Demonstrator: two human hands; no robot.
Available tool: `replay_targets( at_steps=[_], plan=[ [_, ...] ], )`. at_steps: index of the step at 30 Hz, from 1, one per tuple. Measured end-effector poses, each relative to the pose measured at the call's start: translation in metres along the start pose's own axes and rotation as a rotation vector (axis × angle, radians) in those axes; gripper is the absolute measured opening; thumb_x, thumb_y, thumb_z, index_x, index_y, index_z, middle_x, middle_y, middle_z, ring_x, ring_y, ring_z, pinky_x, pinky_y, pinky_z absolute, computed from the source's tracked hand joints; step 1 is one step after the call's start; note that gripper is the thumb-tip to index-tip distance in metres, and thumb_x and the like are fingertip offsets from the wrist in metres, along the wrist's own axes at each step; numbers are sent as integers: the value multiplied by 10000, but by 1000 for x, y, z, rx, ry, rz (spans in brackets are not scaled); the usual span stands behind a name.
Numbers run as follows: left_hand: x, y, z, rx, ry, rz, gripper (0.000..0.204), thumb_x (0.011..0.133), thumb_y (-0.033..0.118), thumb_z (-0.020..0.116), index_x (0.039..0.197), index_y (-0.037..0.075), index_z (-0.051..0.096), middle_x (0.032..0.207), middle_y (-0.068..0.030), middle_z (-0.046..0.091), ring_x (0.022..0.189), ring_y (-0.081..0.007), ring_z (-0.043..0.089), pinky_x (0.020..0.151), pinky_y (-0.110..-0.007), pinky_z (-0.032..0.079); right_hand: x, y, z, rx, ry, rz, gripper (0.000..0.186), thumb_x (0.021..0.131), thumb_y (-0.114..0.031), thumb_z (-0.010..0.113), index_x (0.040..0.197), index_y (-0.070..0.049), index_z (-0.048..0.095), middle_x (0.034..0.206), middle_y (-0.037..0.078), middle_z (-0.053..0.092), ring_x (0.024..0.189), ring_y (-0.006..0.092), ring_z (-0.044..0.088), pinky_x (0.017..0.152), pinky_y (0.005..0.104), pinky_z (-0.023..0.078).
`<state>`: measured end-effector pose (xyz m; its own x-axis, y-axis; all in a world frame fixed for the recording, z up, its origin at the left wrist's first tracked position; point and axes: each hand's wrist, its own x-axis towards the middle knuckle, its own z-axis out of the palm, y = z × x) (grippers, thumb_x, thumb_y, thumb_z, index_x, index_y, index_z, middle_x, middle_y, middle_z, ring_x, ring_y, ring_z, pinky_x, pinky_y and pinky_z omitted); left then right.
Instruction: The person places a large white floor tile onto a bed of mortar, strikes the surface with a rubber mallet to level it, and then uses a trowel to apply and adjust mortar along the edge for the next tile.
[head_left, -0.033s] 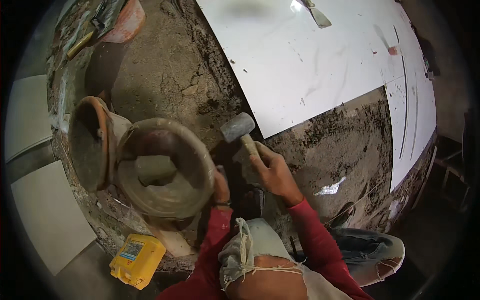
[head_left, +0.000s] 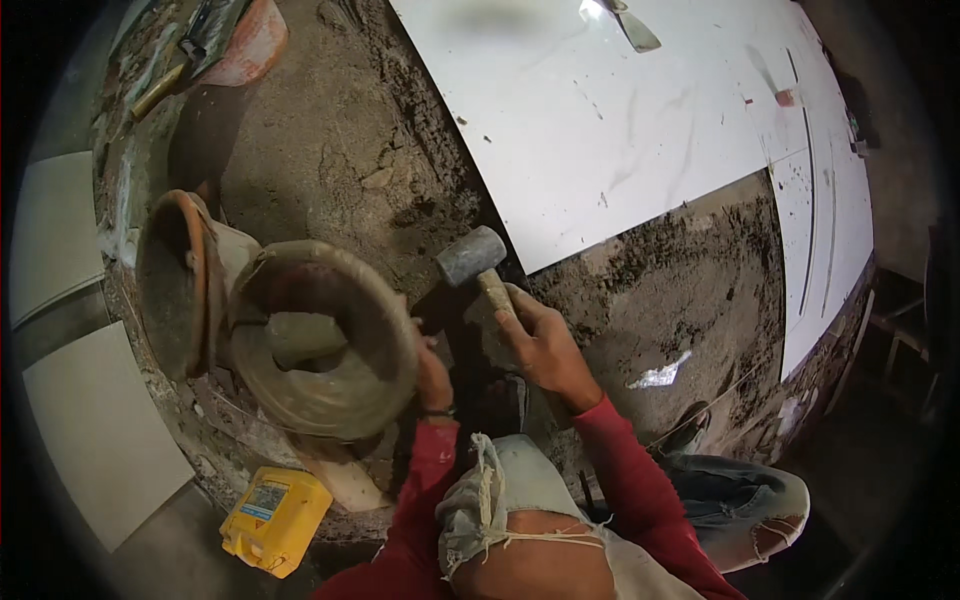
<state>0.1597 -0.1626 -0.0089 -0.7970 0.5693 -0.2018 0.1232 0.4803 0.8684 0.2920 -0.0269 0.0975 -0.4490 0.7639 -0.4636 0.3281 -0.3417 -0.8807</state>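
Right hand point(head_left: 545, 347) grips a grey cylinder-headed, wooden-handled mallet point(head_left: 473, 257) high (likely for control); left hand point(head_left: 433, 378), grip unclear, touches a round, mortar-smeared grey bucket point(head_left: 402, 335), perhaps steadying it.

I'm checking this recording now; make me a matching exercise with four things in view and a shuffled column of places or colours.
Things
1. mallet
2. round bucket
3. boxy case
4. flat-bladed tool

Places or colours
A. yellow, toward the lower left
B. lying on the white slab
C. in the right hand
D. at the left hand, its open mouth facing the camera

Pairs: 1-C, 2-D, 3-A, 4-B
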Motion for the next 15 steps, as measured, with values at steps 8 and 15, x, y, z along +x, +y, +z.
replay_targets(
  at_steps=[8, 15],
  plan=[
    [-34, -14, -97, -36, 156, -301, 490, 1069, 382, 342, 1341, 81, 617, 1051, -3, 612, 759, -54, 470, 613, -208, 396, -8, 13, 25, -112, -103, -44, 423, 990, -207, 582, 1318, 59, 554, 1197, 283, 648, 1090, 362, 664, 915, 381, 501],
    [-73, 16, -83, -77, -21, -293, 343, 1051, 228, 443, 1212, 7, 650, 858, 1, 627, 662, -51, 481, 574, -221, 396, -2, 21, 1, 31, 48, 157, 432, 997, -222, 575, 1329, 54, 557, 1178, 270, 666, 1057, 325, 679, 921, 358, 500]
  ],
)
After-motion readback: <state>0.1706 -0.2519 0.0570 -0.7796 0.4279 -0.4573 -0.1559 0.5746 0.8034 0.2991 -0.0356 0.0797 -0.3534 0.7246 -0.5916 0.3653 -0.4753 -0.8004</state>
